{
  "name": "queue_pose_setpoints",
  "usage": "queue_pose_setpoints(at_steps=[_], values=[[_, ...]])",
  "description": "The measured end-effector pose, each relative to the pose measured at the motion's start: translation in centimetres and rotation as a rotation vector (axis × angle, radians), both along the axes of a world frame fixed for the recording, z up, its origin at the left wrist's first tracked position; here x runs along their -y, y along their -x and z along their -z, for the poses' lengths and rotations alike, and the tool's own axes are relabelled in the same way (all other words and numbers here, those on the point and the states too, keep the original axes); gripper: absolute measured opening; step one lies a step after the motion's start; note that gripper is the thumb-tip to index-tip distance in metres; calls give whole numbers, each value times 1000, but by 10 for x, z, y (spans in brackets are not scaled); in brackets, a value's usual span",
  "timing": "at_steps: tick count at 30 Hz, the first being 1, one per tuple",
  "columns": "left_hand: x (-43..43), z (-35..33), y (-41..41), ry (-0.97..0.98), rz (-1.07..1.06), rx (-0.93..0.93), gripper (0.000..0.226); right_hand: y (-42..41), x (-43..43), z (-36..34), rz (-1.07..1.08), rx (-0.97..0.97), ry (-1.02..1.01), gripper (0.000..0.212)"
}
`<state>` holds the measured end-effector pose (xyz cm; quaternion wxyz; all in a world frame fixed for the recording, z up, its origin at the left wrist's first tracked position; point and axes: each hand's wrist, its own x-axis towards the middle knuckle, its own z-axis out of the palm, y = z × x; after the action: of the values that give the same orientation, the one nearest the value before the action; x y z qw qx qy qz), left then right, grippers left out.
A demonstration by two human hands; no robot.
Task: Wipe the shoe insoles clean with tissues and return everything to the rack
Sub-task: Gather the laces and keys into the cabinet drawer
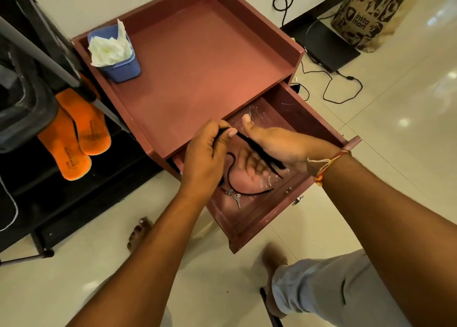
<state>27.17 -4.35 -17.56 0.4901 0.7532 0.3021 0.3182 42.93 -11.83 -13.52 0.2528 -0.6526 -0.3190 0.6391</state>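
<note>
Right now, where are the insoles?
In the head view the two orange insoles lie side by side on the black rack at far left, beside the red cabinet and below the blue tissue tub.

Just one head-worn view: everything is seen from above, angled steeply down, close over the open drawer (259,203).

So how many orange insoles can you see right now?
2. Both lie side by side on the black rack at the left: one insole nearer the camera, the other insole just beyond it. Others could be hidden.
</note>
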Motion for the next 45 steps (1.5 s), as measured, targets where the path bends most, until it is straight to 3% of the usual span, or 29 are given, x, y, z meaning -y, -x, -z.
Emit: queue_pose_setpoints(at_steps=[2,4,8,11,13,15,18,20,23,29,31,34,37,45], values=[[-2,0,0,39,-35,25,13,6,1,-3,-84,-193,85,102],[-2,3,0,139,-42,43,15,12,1,-5,-15,-460,68,101],[6,12,-3,389,115,-38,13,10,-1,-8,227,-1063,-151,98],[20,12,-4,332,264,-267,22,3,-3,-5,439,-1226,-341,104],[26,11,-5,196,348,-370,23,-1,-4,-2,591,-1223,-447,108],[28,10,-4,86,407,-352,20,-5,-6,2,695,-1132,-492,112],[23,7,-3,-56,391,-307,18,-9,-7,8,719,-770,-422,115],[20,2,-2,-111,333,-256,16,-7,-9,10,617,-490,-323,117],[13,-5,0,-85,205,-202,14,-1,-9,9,368,-250,-164,113],[-1,-6,5,-45,90,-86,18,2,-3,5,-69,-54,62,103],[-5,-2,7,-42,84,-79,24,0,-1,4,-103,-92,67,90],[-6,2,8,6,69,-79,25,-6,0,1,-34,-480,54,70],[-7,6,7,105,57,-85,8,-16,-2,0,74,-787,20,63],[-8,6,7,459,8,-50,18,-29,-4,7,467,-856,-141,50]])
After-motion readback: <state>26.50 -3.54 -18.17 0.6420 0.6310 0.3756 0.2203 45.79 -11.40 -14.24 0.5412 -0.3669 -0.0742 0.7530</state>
